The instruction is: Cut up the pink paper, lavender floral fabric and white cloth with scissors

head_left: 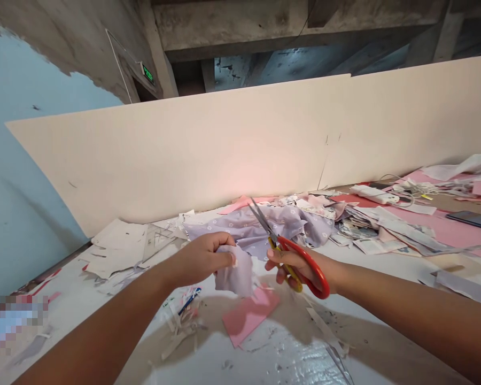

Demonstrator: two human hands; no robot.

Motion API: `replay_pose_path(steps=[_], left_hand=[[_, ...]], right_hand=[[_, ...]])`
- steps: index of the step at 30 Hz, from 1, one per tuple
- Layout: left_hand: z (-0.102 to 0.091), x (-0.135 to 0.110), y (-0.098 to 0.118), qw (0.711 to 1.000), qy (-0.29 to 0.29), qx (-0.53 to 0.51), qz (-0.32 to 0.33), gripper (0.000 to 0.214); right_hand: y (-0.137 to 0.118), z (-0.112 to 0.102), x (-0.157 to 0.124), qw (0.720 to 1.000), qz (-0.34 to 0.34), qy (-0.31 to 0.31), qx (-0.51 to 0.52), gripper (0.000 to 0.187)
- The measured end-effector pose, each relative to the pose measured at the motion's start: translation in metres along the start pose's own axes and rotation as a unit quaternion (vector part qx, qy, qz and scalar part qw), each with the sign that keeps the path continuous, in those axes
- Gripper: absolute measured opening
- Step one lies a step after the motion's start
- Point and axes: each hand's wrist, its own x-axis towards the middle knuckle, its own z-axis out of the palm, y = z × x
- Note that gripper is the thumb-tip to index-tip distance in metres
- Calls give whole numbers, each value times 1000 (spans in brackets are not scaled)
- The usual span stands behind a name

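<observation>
My left hand (202, 256) is closed on a small piece of lilac cloth (237, 275), held just above the table. My right hand (294, 264) grips a pair of scissors (288, 251) with red and yellow handles; the blades point up and to the left, slightly apart, just right of the cloth piece. A larger lilac cloth with a white flower print (264, 224) lies crumpled on the table behind both hands. A pink paper piece (248, 315) lies flat under the hands.
White table (280, 358) littered with paper scraps (120, 246) at left and printed sheets (385, 230) at right. Pink sheets (452, 230), a dark phone (475, 219) and a white power strip (374, 193) sit far right. A tall beige board (240, 149) stands behind the table.
</observation>
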Motion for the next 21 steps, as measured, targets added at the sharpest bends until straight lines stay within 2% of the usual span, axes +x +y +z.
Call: replay_pose_path(steps=[2, 4, 7, 10, 14, 16, 18, 21], left_hand=[[10, -1, -8, 995, -6, -99, -4, 15], [19, -3, -24, 988, -7, -152, -36, 15], [26, -4, -47, 978, -17, -186, -88, 15], [23, -4, -56, 966, -15, -224, -129, 18], [13, -1, -44, 952, 41, -270, -138, 25], [10, 1, -33, 953, 63, -269, -125, 27], [9, 1, -20, 957, 60, -268, -96, 30], [11, -1, -1, 950, 5, -311, -26, 36]], right_hand=[[5, 0, 10, 997, 18, -37, 71, 36], [9, -4, 21, 993, 34, -78, 86, 29], [15, -9, 31, 987, 45, -143, 60, 20], [16, -8, 32, 988, 46, -148, 25, 18], [7, 5, 22, 996, 15, -77, -41, 21], [-2, 16, 16, 997, -12, -64, -28, 21], [-13, 27, 11, 996, -39, -75, 22, 25], [-30, 39, 6, 987, -77, -114, 88, 34]])
